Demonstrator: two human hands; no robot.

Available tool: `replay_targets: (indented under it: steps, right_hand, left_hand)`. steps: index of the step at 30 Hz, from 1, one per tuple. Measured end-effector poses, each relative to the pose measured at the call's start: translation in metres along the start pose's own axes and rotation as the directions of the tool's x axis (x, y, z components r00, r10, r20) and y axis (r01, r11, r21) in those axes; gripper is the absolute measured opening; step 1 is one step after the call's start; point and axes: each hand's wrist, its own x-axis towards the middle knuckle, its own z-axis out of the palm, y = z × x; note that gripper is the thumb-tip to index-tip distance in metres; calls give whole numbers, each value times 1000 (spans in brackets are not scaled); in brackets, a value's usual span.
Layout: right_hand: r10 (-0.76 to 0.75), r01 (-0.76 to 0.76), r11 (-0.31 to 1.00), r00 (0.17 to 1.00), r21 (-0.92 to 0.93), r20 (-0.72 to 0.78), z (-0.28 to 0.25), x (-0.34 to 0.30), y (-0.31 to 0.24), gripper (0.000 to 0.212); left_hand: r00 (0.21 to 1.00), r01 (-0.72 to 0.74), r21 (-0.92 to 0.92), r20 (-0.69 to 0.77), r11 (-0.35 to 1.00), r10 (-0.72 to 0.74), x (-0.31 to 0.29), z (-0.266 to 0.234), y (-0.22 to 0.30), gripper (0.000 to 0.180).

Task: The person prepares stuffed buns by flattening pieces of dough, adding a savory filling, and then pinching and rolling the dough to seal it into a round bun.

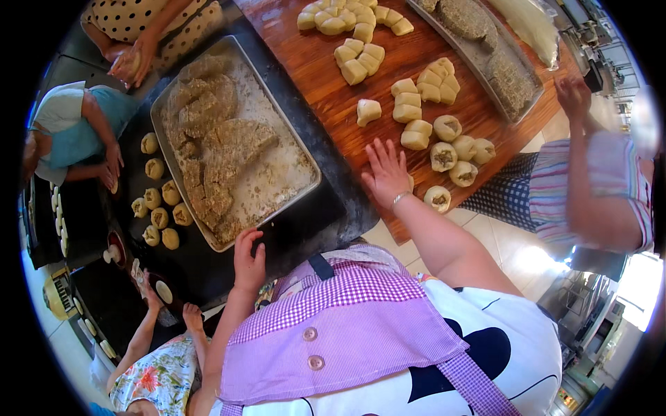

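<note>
My right hand [386, 175] lies palm down with fingers spread over the front edge of the wooden table [305, 62]. A bit of pale dough shows beside its palm; what lies under the palm is hidden. My left hand [248, 258] hovers, thumb apart and holding nothing, at the near edge of a metal tray [284, 184] of brown crumbly filling [232, 142]. Just beyond my right hand are a single dough piece [368, 111] and rows of cut dough [407, 104]. Right of it sit several filled dough balls [444, 157], open at the top.
A long tray [510, 80] of filling stands at the far right of the table, near a bag [533, 28]. More filled balls [154, 168] rest on the black surface [291, 239] at left. Co-workers stand around: one in stripes [590, 180], others along the left.
</note>
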Motion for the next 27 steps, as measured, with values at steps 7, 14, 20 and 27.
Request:
replay_targets:
  steps: [7,14,20,27]
  right_hand:
    - [-75,82,992,995,96,-69,14,-15,10,70]
    - [225,-197,957,967,213,-115,24,-37,24,82]
    - [388,-371,915,916,158,-99,23,-40,23,82]
    - [499,-232,770,800,595,-333,37,-45,35,76]
  left_hand:
    - [995,-62,0,73,998,62,5,10,7,29]
    - [989,-9,-38,150,999,15,1,21,0,34]
    - [983,24,-61,181,998,-12,13,24,13,36]
    - [965,-81,-58,245,995,93,21,21,26,37]
